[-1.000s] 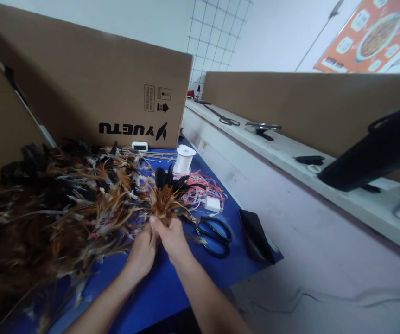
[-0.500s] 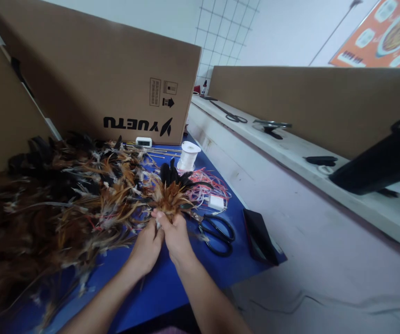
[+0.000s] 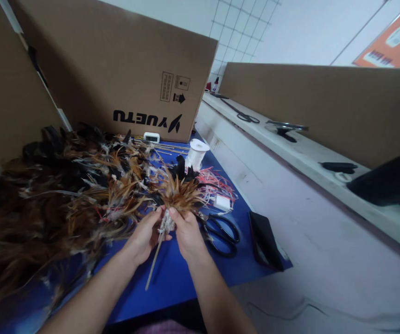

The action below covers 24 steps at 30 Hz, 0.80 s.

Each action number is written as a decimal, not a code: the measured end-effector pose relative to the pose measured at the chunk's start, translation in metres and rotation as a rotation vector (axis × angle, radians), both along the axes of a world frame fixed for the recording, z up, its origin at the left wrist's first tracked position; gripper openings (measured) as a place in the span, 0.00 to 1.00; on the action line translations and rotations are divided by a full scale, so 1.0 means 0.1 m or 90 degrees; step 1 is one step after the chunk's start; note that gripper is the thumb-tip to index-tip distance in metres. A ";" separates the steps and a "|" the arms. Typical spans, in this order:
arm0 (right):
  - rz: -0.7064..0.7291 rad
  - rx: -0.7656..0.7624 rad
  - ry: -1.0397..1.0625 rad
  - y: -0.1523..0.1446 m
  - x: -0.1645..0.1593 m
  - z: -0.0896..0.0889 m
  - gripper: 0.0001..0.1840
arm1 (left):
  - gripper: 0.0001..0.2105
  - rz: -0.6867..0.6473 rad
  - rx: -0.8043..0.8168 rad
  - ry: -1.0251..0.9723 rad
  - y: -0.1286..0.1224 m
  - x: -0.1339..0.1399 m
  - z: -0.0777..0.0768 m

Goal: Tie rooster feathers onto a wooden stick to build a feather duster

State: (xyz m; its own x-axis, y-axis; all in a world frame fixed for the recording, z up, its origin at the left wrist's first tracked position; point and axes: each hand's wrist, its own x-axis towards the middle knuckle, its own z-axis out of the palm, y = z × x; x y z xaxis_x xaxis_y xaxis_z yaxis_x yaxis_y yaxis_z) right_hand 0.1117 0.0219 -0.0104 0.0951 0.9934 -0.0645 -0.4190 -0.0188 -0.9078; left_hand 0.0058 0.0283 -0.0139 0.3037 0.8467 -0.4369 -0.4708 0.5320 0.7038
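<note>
Between my two hands is a bundle of brown and black feathers (image 3: 179,190), bound with white wrapping onto a thin stick (image 3: 154,264) that points down toward me. My left hand (image 3: 146,236) grips the bundle's left side, fingers curled around the white base. On the right side, my right hand (image 3: 187,234) holds it with the thumb pressed on the wrapped part. Black-handled scissors (image 3: 222,234) lie just right of my right hand. A large heap of loose brown and black feathers (image 3: 64,195) spreads over the table to the left.
A white spool (image 3: 196,155) stands behind the bundle, near pink and white strands (image 3: 217,183) and a white adapter (image 3: 222,202). A dark phone-like case (image 3: 265,241) lies at the right edge of the blue table (image 3: 172,292). A cardboard box (image 3: 133,69) stands behind.
My hands have moved apart slightly, and the bundle has tilted so its white wrapped base and stick now show. The camera view has shifted a little to the left.
</note>
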 end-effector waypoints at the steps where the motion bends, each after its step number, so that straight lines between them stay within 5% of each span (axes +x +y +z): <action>1: 0.004 0.001 0.002 0.00 0.00 0.00 0.16 | 0.11 -0.009 0.000 -0.009 0.00 0.00 -0.01; 24: 0.047 -0.024 -0.017 -0.03 0.01 -0.04 0.19 | 0.18 -0.159 -0.051 -0.063 -0.02 -0.01 0.01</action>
